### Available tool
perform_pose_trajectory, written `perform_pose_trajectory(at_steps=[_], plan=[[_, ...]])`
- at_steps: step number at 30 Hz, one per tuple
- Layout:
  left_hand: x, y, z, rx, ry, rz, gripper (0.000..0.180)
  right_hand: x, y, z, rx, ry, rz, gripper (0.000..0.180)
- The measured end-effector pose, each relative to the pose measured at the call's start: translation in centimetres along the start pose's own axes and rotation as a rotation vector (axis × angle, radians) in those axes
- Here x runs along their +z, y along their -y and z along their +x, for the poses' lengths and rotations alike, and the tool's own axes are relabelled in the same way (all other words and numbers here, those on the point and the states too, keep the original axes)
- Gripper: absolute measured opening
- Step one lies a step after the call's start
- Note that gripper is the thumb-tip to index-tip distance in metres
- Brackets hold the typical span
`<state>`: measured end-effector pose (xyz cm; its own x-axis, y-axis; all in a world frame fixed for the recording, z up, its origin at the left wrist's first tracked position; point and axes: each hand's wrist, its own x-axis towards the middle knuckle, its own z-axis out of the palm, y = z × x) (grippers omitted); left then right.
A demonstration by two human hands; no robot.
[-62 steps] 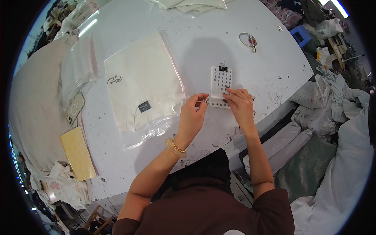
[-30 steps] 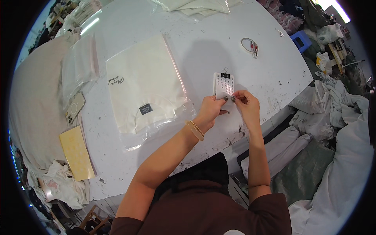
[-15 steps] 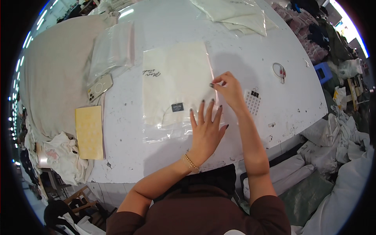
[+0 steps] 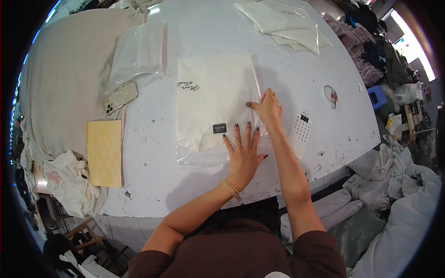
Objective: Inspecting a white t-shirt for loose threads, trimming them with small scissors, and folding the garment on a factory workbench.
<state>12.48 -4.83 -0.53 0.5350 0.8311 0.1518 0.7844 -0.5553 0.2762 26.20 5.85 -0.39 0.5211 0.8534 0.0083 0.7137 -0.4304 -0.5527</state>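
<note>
Two hands are down on the folded cream garment in its clear plastic bag (image 4: 215, 104), which lies mid-way across the white tabletop (image 4: 194, 176). I see my left hand (image 4: 244, 155) spread flat, fingers open, pressing the bag's near edge. My right hand (image 4: 267, 107) has its fingertips pinched at the bag's right edge. Just right of it lies a white perforated card with black clips (image 4: 300, 134). A yellow sheet (image 4: 104, 153) and a phone (image 4: 120, 98) lie well to the left.
</note>
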Motion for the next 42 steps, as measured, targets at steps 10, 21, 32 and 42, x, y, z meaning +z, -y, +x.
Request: perform_pose_trajectory(at_steps=[10, 21, 32, 42], plan=[[-1.0, 0.8, 2.2, -0.010, -0.076, -0.111, 0.058, -6.4, -4.2, -7.0, -0.215, -0.352, -0.012, 0.020], [0.3, 4.7, 7.3, 0.146, -0.111, -0.009, 0.053, -7.6, -13.3, -12.4, 0.022, -0.129, -0.484, 0.052], [-0.3, 6.0, 7.7, 0.149, -0.098, -0.056, 0.045, -5.1, -9.1, -6.6, -0.288, -0.273, -0.167, 0.054], [-4.4, 17.6, 0.9, -0.617, -0.268, -0.427, 0.060, 1.2, 0.3, 1.2, 0.364, 0.381, 1.058, 0.044]])
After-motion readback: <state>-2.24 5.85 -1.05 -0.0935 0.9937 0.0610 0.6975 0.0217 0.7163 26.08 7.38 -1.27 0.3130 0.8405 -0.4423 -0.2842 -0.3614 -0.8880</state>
